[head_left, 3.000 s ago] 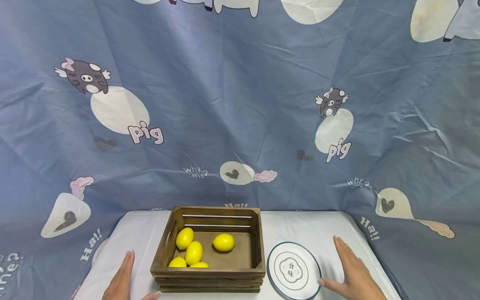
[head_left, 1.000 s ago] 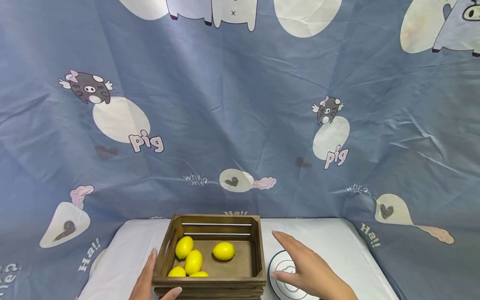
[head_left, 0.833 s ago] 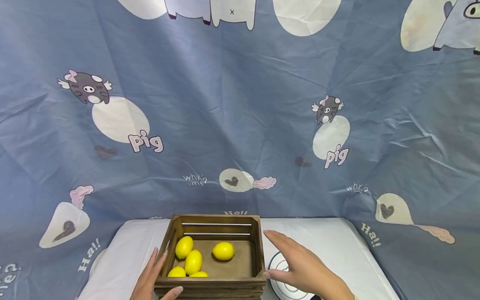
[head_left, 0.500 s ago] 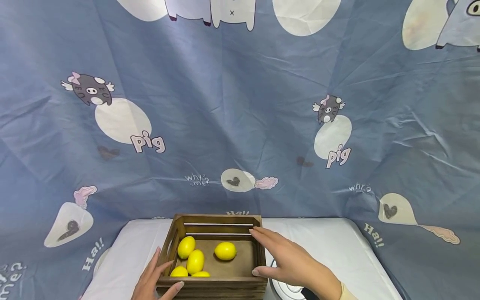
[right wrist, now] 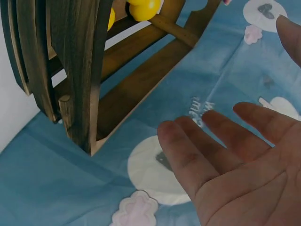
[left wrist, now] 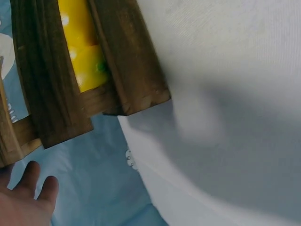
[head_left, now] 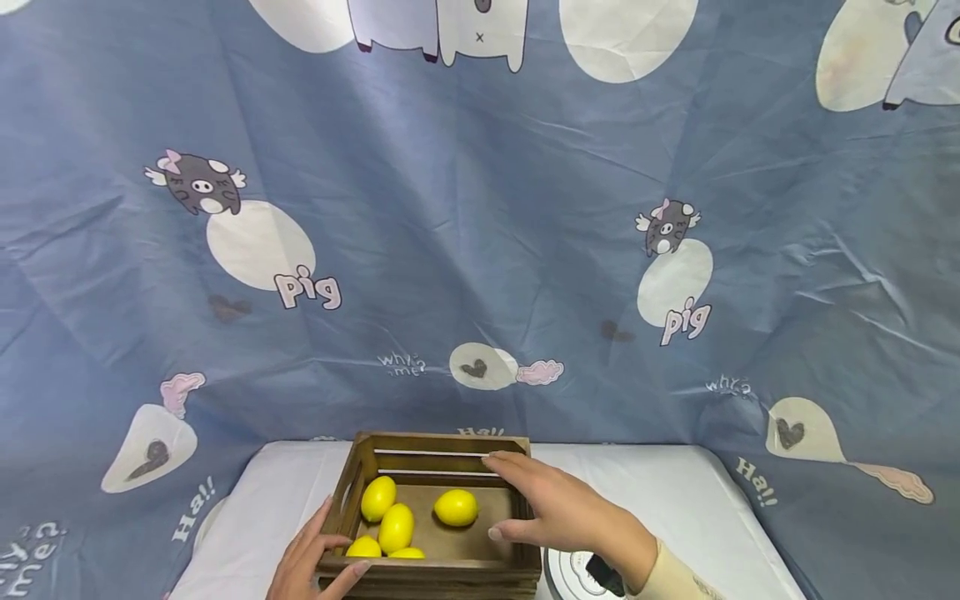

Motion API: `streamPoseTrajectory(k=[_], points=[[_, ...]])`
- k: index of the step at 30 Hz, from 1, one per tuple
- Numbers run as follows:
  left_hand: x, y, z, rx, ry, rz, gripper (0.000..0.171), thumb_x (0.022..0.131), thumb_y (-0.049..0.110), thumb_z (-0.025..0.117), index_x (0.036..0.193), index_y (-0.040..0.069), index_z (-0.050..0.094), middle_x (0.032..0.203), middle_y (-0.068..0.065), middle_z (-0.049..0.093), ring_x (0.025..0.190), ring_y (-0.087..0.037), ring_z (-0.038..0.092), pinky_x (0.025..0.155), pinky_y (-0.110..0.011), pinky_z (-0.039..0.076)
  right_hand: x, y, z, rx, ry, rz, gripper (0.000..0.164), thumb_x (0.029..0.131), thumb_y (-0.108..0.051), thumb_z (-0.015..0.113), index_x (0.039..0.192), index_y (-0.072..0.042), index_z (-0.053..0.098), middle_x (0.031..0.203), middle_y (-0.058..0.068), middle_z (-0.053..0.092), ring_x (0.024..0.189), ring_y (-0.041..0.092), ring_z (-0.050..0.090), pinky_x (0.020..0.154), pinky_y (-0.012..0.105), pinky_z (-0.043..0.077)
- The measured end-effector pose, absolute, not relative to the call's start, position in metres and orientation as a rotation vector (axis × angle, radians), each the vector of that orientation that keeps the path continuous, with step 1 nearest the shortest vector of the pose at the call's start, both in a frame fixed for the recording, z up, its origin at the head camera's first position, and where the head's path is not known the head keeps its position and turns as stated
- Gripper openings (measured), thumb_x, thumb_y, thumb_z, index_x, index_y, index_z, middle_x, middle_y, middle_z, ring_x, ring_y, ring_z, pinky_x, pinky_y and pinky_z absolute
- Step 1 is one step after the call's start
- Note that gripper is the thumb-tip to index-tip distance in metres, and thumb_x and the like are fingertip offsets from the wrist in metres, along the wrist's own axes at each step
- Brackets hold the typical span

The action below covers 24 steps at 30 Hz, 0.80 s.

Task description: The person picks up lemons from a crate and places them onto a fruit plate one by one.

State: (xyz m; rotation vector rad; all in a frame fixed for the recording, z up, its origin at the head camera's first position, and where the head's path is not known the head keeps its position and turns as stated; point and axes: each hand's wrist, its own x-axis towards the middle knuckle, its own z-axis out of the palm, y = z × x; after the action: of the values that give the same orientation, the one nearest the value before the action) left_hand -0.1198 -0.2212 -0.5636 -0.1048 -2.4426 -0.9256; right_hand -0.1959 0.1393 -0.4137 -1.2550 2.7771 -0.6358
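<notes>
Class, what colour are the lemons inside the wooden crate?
The lemons are bright yellow, clearest in the head view.

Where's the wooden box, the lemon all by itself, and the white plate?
Wooden box point(head_left: 435, 579), head view: its front wall.
Lone lemon point(head_left: 456, 507), head view: its middle.
White plate point(head_left: 570, 572), head view: its uncovered part.

Crate point(head_left: 427, 577) of lemons point(head_left: 456, 507) on a table point(head_left: 637, 475), plate point(head_left: 564, 572) to its right
Inside, four lemons lie toward the left, a fifth to their right. The person's left hand point(head_left: 306, 560) is at the crate's left side, the right hand point(head_left: 551, 504) over its right side. The plate lies partly hidden by the right arm point(head_left: 633, 546); a cloth point(head_left: 480, 208) hangs behind the table.
</notes>
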Motion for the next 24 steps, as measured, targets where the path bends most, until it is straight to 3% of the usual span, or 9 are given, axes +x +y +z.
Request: streamPoseTrajectory(k=[5, 7, 11, 14, 19, 24], points=[[-0.125, -0.222, -0.568, -0.157, -2.419, -0.924, 0.026, 0.083, 0.017, 0.09, 0.093, 0.015, 0.066, 0.151, -0.03, 0.049, 0.117, -0.047, 0.06, 0.083, -0.066, 0.049, -0.216, 0.132, -0.414, -1.226, 2.704, -0.719, 0.082, 0.095, -0.051, 0.073, 0.157, -0.006, 0.045, 0.162, 0.011, 0.044, 0.148, 0.03, 0.041, 0.117, 0.049, 0.036], [-0.127, -0.219, -0.571, -0.121, -2.392, -0.909, 0.024, 0.085, 0.015, 0.087, 0.094, 0.015, 0.065, 0.152, -0.024, 0.051, 0.114, -0.04, 0.063, 0.082, -0.061, 0.051, -0.225, 0.128, -0.414, -1.217, 2.685, -0.744, 0.083, 0.094, -0.05, 0.074, 0.157, -0.004, 0.044, 0.162, 0.012, 0.044, 0.149, 0.031, 0.04, 0.118, 0.05, 0.033], [-0.13, -0.208, -0.58, 0.059, -2.27, -0.887, 0.015, 0.093, 0.014, 0.078, 0.091, 0.021, 0.065, 0.15, -0.005, 0.059, 0.103, -0.012, 0.06, 0.08, -0.033, 0.048, -0.239, 0.119, -0.418, -1.203, 2.666, -0.761, 0.084, 0.094, -0.047, 0.076, 0.158, -0.004, 0.042, 0.161, 0.012, 0.045, 0.148, 0.035, 0.039, 0.119, 0.054, 0.03], [-0.132, -0.202, -0.585, 0.141, -2.137, -0.904, 0.019, 0.099, 0.009, 0.069, 0.085, 0.022, 0.067, 0.144, 0.0, 0.065, 0.092, -0.001, 0.054, 0.074, -0.022, 0.039, -0.247, 0.111, -0.423, -1.207, 2.649, -0.746, 0.084, 0.094, -0.046, 0.075, 0.159, -0.005, 0.041, 0.162, 0.012, 0.043, 0.149, 0.036, 0.037, 0.12, 0.055, 0.026], [-0.135, -0.2, -0.589, 0.121, -2.028, -0.89, 0.03, 0.101, 0.001, 0.059, 0.08, 0.021, 0.067, 0.138, -0.001, 0.069, 0.086, 0.001, 0.052, 0.071, -0.021, 0.038, -0.254, 0.101, -0.432, -1.198, 2.633, -0.72, 0.083, 0.094, -0.045, 0.075, 0.157, -0.001, 0.042, 0.161, 0.015, 0.044, 0.149, 0.036, 0.038, 0.121, 0.051, 0.028], [-0.135, -0.199, -0.593, 0.095, -2.003, -0.901, 0.028, 0.1, 0.0, 0.059, 0.081, 0.019, 0.068, 0.136, -0.006, 0.07, 0.085, 0.0, 0.054, 0.071, -0.021, 0.039, -0.259, 0.095, -0.44, -1.153, 2.62, -0.716, 0.085, 0.094, -0.045, 0.075, 0.158, 0.0, 0.041, 0.161, 0.015, 0.044, 0.148, 0.033, 0.04, 0.12, 0.046, 0.031]])
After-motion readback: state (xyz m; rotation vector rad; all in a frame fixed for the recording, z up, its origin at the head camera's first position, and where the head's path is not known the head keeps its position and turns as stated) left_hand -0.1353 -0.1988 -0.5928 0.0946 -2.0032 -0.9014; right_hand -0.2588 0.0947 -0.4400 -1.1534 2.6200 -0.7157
